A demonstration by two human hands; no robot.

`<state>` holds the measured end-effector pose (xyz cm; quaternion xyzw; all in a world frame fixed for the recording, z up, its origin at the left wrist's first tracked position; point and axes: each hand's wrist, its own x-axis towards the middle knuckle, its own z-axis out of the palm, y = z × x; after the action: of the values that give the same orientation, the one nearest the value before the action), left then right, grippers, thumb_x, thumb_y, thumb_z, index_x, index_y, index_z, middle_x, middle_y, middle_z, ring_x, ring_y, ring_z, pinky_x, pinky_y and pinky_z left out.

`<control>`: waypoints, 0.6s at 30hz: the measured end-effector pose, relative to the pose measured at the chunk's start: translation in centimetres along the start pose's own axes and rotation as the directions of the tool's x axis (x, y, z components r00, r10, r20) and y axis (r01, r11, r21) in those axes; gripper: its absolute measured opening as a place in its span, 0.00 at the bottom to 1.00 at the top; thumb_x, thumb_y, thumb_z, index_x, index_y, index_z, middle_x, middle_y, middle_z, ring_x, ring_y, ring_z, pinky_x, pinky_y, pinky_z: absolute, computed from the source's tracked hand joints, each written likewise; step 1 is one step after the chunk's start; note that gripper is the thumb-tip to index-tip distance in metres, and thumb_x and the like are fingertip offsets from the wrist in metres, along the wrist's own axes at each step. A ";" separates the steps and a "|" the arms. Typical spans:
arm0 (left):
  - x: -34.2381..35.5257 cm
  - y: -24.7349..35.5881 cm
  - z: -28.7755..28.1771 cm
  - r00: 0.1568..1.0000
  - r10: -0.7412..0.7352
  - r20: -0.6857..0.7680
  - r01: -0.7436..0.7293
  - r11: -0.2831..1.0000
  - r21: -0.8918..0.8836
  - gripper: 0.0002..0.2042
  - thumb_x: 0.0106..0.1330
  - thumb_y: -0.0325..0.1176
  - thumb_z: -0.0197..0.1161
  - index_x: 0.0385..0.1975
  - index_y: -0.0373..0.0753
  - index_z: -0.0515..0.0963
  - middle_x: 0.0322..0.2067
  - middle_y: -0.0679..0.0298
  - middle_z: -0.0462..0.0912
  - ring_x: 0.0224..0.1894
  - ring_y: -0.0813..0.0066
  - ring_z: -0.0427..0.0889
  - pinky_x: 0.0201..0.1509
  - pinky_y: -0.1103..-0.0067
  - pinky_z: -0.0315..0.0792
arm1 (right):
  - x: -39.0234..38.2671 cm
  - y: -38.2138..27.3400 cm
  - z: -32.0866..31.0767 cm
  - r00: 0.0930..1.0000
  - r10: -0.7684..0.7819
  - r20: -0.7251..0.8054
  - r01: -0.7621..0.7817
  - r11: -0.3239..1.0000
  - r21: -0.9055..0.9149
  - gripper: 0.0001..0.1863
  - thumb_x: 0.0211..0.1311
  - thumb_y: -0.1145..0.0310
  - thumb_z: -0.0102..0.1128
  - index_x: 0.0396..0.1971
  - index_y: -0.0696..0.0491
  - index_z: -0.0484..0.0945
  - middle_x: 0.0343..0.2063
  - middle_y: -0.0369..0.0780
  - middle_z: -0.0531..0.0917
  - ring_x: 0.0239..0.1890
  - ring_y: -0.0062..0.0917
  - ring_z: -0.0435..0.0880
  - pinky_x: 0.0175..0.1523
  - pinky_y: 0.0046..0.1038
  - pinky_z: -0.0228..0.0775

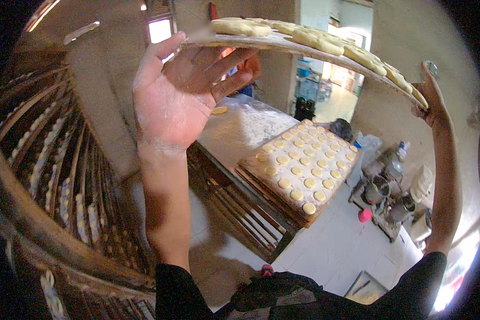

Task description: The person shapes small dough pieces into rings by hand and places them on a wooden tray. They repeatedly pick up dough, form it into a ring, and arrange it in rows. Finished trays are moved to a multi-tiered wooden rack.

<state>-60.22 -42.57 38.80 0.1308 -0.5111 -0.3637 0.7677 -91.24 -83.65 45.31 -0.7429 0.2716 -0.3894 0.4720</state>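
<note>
Up in front of me, at head height, I hold a long wooden board (282, 47) carrying several flat pale dough pieces (317, 40). My left hand (173, 101), dusted with flour, supports the board's left end from below, its thumb by the edge and its fingers stretched beneath. At the far right end, my right hand (433, 98) grips the board's edge; some of its fingers are hidden. Below, a second floured board (266, 186) lies on the table, with rows of small round dough pieces (297, 171) on it.
The wooden table (250, 114) has flour scattered on top and slats underneath. At left stands a tall rack (64, 261) whose shelves hold rows of small pale pieces. Metal pots (378, 188) and a pink object (364, 215) are on the right. A doorway (336, 90) opens behind the table.
</note>
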 end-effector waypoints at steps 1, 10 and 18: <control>-0.6 0.2 0.7 0.999 0.013 -0.037 -0.012 1.000 0.006 0.27 0.71 0.50 0.50 0.55 0.32 0.76 0.53 0.50 0.81 0.57 0.48 0.78 0.60 0.56 0.73 | 0.8 0.3 0.6 0.997 -0.048 -0.056 0.046 0.998 -0.033 0.47 0.58 0.21 0.40 0.35 0.58 0.81 0.15 0.33 0.74 0.12 0.16 0.65 0.16 0.22 0.58; -11.1 -7.8 6.8 0.975 0.222 -0.029 -0.223 0.972 -0.067 0.51 0.65 0.75 0.28 0.68 0.29 0.59 0.66 0.51 0.68 0.69 0.60 0.66 0.73 0.61 0.59 | 6.7 9.5 9.5 0.930 -0.168 0.327 0.062 0.949 0.310 0.41 0.67 0.34 0.42 0.59 0.57 0.73 0.52 0.45 0.75 0.51 0.26 0.74 0.52 0.31 0.69; -23.3 -28.0 17.6 0.377 0.675 -0.635 -0.044 0.697 0.715 0.42 0.60 0.48 0.68 0.69 0.31 0.59 0.65 0.56 0.69 0.68 0.64 0.67 0.73 0.67 0.59 | 3.5 24.6 24.5 0.555 -0.148 0.819 -0.169 0.944 0.285 0.38 0.68 0.36 0.43 0.58 0.57 0.74 0.52 0.45 0.76 0.51 0.27 0.75 0.52 0.32 0.70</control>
<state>-92.61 -43.10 14.50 0.4046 -0.1474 0.1248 0.8939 -69.75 -84.40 17.80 -0.7458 -0.0485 -0.0292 0.6638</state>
